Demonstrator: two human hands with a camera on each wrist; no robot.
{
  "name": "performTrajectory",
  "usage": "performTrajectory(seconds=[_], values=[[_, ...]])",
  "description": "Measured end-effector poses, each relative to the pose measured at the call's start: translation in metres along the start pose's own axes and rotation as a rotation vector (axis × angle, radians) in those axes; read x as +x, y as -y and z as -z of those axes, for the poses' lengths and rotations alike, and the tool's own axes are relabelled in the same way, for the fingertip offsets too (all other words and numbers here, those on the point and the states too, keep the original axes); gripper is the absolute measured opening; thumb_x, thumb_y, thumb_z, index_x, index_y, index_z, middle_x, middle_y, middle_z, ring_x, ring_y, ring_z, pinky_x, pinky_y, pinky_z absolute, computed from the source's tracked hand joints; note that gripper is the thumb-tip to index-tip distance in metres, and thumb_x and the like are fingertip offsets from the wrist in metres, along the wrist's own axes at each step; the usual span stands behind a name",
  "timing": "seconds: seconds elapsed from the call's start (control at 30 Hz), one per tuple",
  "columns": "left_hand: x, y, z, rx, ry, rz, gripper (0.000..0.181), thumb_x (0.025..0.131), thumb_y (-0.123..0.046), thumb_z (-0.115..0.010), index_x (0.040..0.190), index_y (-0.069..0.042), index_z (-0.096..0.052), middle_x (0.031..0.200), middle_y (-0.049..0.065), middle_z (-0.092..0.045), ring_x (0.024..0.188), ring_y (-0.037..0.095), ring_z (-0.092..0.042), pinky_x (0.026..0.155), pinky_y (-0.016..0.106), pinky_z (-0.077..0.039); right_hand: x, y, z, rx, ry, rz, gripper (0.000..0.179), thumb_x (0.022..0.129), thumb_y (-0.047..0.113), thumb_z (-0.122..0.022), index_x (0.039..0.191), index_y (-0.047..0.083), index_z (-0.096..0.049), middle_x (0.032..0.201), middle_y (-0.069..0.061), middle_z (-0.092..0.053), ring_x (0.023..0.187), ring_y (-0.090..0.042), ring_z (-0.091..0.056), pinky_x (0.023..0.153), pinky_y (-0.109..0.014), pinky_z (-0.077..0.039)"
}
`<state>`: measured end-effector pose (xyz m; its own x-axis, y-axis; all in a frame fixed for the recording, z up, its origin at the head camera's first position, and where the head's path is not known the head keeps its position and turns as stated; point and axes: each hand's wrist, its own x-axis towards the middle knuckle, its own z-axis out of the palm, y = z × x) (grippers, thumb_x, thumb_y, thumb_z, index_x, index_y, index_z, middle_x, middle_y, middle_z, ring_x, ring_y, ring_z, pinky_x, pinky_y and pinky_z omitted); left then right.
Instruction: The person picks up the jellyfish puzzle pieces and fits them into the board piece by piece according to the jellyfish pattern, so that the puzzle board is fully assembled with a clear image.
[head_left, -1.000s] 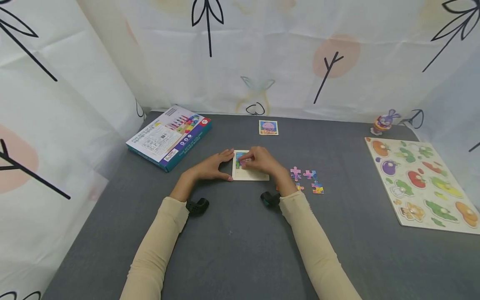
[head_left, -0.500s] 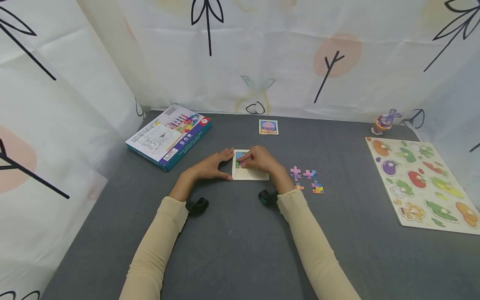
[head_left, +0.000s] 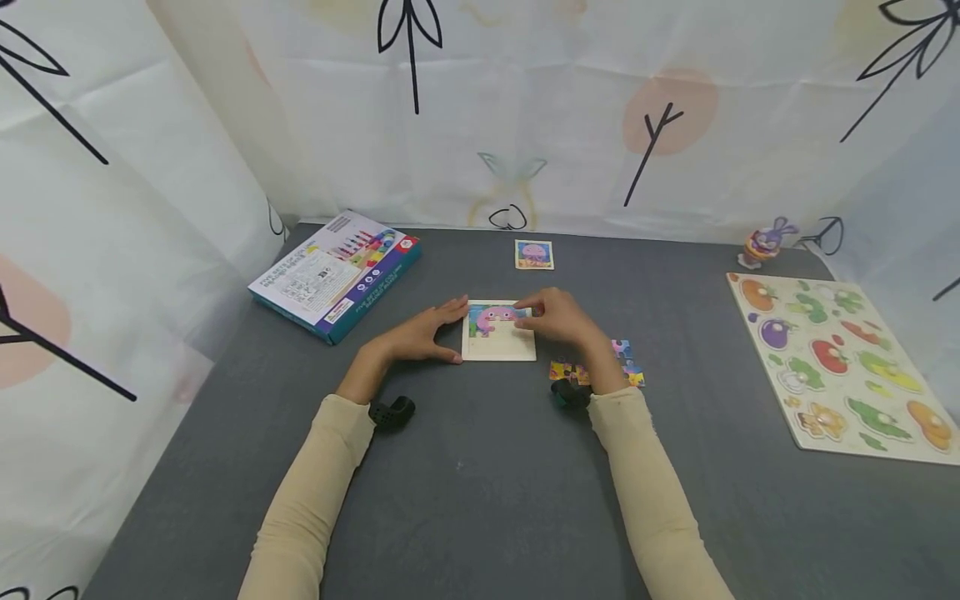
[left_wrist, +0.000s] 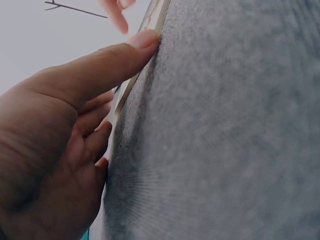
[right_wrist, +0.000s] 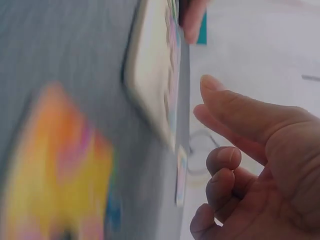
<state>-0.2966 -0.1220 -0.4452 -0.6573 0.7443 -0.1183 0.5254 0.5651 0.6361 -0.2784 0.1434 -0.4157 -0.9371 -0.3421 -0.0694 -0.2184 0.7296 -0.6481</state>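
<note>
Table point(head_left: 457, 517): dark grey top, matte. Behind table: white sheeting point(head_left: 525, 100), creased, meeting far edge; printed black sprigs point(head_left: 413, 67) and peach disc point(head_left: 686, 137) noted. Left of table: left sheeting point(head_left: 127, 242), second peach disc point(head_left: 41, 300). Right of table: right sheeting point(head_left: 900, 200), bluish tint. Light diffuse, shadows soft.

Left sleeve point(head_left: 307, 504) and right sleeve point(head_left: 656, 496): long, close-fitting, plain cream-beige cloth, finely creased farther up the arm from the cuffs point(head_left: 617, 403). Beyond the cuffs, left hand point(head_left: 422, 331) and right hand point(head_left: 562, 317), both bare; right thumbnail point(right_wrist: 213, 82) short. Beside the cuffs, on their inner side: left camera point(head_left: 393, 412) and right camera point(head_left: 572, 394), small, black and rounded, the right tinged dull green.
</note>
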Motion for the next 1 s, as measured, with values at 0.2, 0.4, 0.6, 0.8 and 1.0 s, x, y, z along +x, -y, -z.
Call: performTrajectory(seconds=[0.2,0.4,0.6,0.8,1.0], values=[[-0.002,-0.002,0.002,-0.008,0.028,-0.013,0.083,0.081,-0.029,-0.07,0.147,-0.01,-0.021,0.156,0.006,-0.009,0.144,0.023,-0.005,0.116,0.047,-0.002,-0.015,-0.015,0.014,0.015,-0.044,-0.055,0.034,0.083,0.018,-0.067,0.114,0.003,-0.065,0.049,0.003,-0.022,0.046,-0.011,-0.017,0.045,-0.025,-0.023],[-0.003,-0.003,-0.001,-0.011,0.05,-0.027,0.08,0.083,-0.028,-0.068,0.146,-0.01,-0.023,0.156,0.005,-0.01,0.144,0.023,-0.004,0.116,0.048,0.0,-0.031,-0.032,0.026,0.006,-0.041,-0.099,0.036,0.084,0.018,-0.067,0.116,0.002,-0.064,0.049,0.004,-0.021,0.043,-0.011,-0.018,0.044,-0.025,-0.025],[-0.003,-0.003,-0.001,-0.036,0.048,-0.04,0.079,0.083,-0.027,-0.068,0.146,-0.009,-0.023,0.156,0.006,-0.01,0.144,0.024,-0.003,0.115,0.049,0.001,-0.049,-0.055,0.04,0.021,-0.027,-0.143,0.036,0.082,0.016,-0.068,0.113,-0.001,-0.064,0.047,0.006,-0.025,0.044,-0.008,-0.023,0.043,-0.023,-0.025],[0.002,-0.003,-0.001,-0.027,0.047,-0.052,0.08,0.083,-0.029,-0.068,0.146,-0.01,-0.023,0.156,0.006,-0.01,0.144,0.024,-0.003,0.115,0.049,0.001,-0.066,-0.073,0.051,0.064,0.032,-0.141,0.036,0.079,0.013,-0.071,0.111,-0.002,-0.065,0.046,0.008,-0.024,0.044,-0.005,-0.017,0.044,-0.022,-0.023],[0.004,-0.001,-0.003,-0.018,0.051,-0.055,0.08,0.083,-0.03,-0.068,0.146,-0.01,-0.023,0.156,0.005,-0.01,0.144,0.023,-0.004,0.116,0.048,0.001,-0.074,-0.079,0.052,0.027,0.066,-0.148,0.046,0.076,0.015,-0.075,0.118,0.004,-0.062,0.05,0.008,-0.022,0.046,-0.008,-0.018,0.045,-0.023,-0.023]])
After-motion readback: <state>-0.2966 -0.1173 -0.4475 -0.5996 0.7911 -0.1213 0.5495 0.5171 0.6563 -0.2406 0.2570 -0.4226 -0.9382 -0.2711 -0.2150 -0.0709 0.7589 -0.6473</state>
